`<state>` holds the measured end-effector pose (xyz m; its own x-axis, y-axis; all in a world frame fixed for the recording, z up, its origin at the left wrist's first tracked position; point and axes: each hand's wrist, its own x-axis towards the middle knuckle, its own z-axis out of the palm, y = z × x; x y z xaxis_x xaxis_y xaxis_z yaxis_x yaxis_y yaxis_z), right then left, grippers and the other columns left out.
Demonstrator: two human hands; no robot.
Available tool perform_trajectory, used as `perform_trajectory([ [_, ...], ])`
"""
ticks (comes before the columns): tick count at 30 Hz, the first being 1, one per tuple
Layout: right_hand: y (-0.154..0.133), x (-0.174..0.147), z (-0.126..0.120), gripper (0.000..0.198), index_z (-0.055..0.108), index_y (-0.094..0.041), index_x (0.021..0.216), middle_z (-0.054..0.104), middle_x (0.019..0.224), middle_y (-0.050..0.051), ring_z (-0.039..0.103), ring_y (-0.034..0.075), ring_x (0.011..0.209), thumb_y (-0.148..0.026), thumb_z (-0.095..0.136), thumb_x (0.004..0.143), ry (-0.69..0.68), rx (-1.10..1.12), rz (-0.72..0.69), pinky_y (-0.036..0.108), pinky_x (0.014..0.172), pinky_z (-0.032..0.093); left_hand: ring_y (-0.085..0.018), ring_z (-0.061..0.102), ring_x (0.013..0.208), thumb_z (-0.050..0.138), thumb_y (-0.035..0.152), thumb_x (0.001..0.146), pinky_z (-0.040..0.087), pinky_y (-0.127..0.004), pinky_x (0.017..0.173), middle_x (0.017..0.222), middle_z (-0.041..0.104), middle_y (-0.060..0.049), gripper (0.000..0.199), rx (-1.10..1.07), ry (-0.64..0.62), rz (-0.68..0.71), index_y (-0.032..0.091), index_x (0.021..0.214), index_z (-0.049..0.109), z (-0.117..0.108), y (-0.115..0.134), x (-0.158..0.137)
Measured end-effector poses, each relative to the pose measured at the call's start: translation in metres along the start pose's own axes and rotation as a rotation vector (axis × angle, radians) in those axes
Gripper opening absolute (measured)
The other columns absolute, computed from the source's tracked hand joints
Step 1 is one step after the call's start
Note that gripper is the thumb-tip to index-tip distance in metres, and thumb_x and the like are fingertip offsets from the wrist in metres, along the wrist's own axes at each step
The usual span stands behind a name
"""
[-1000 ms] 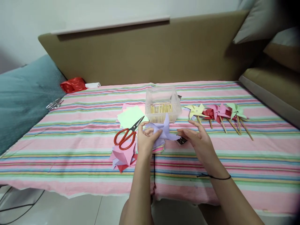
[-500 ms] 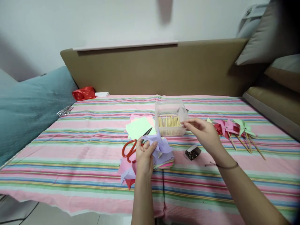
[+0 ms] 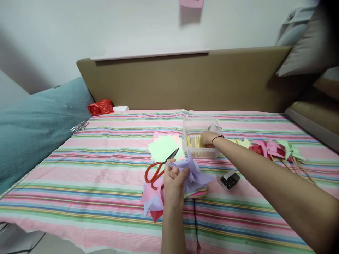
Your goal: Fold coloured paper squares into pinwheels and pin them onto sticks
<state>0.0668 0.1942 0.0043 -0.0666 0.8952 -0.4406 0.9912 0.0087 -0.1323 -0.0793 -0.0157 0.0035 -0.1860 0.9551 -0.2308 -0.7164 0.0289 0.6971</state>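
Observation:
My left hand (image 3: 175, 176) pinches a purple paper pinwheel (image 3: 194, 173) above a stack of coloured paper (image 3: 198, 192). Beside that hand lie scissors (image 3: 154, 174) with red handles, their blades pointing up and right. My right hand (image 3: 208, 138) reaches down into a clear plastic box (image 3: 202, 153) at its right part; its fingers are hidden there. Short yellowish sticks (image 3: 194, 141) stand in a row inside the box, left of my fingers. Pale green and pink paper squares (image 3: 164, 147) lie left of the box.
Finished pinwheels on sticks (image 3: 275, 150) lie to the right, partly behind my right forearm. A small box of dark bits (image 3: 229, 179) sits below that arm. Folded paper pieces (image 3: 152, 201) lie near my left wrist. A red plastic bag (image 3: 100, 107) rests at the back left.
My right hand has moved from the box's right edge down into the box. My left hand still holds the purple pinwheel. The whole view has shifted slightly.

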Motion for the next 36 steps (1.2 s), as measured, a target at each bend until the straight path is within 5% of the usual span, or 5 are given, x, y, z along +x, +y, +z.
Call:
perform_trajectory([
  [8,-0.001,0.01,0.002,0.033,0.056,-0.017,0.119,0.058,0.12,0.008,0.061,0.021,0.101,-0.033,0.057,0.09,-0.067,-0.136,0.059,0.04,0.084,0.052,-0.01,0.062,0.066,0.082,0.022,0.056,0.045,-0.02,0.063,0.073,0.063,0.005,0.061,0.004,0.006,0.0,0.024,0.102,0.042,-0.001,-0.002,0.0],
  [14,0.002,0.011,-0.001,0.034,0.056,-0.016,0.119,0.058,0.12,0.009,0.061,0.021,0.101,-0.033,0.058,0.09,0.191,-0.084,-0.066,0.04,0.083,0.052,-0.01,0.062,0.065,0.081,0.023,0.057,0.043,-0.019,0.061,0.073,0.062,0.005,0.06,0.005,-0.035,-0.018,0.024,0.103,0.042,-0.001,-0.003,0.0],
  [21,0.002,-0.002,-0.016,0.036,0.057,-0.011,0.117,0.059,0.118,0.012,0.061,0.022,0.1,-0.032,0.06,0.088,-0.015,-0.056,0.054,0.039,0.083,0.052,-0.012,0.065,0.072,0.081,0.02,0.057,0.047,-0.022,0.066,0.084,0.068,0.0,0.06,-0.005,-0.042,-0.002,0.023,0.102,0.043,0.004,-0.002,-0.001],
  [27,0.0,-0.009,-0.016,0.032,0.057,-0.016,0.118,0.059,0.119,0.01,0.061,0.02,0.099,-0.033,0.056,0.091,-0.037,-0.001,-0.03,0.04,0.084,0.052,-0.012,0.065,0.072,0.081,0.021,0.056,0.047,-0.021,0.065,0.083,0.068,0.001,0.058,-0.008,-0.043,-0.008,0.024,0.1,0.044,0.007,-0.002,-0.002],
  [36,-0.003,0.005,0.002,0.034,0.056,-0.016,0.12,0.058,0.121,0.009,0.06,0.021,0.102,-0.033,0.057,0.09,-0.046,-0.092,0.041,0.041,0.085,0.052,-0.009,0.063,0.068,0.08,0.019,0.06,0.045,-0.019,0.062,0.079,0.065,0.004,0.054,-0.021,-0.073,-0.032,0.024,0.101,0.044,0.005,-0.001,-0.002],
])
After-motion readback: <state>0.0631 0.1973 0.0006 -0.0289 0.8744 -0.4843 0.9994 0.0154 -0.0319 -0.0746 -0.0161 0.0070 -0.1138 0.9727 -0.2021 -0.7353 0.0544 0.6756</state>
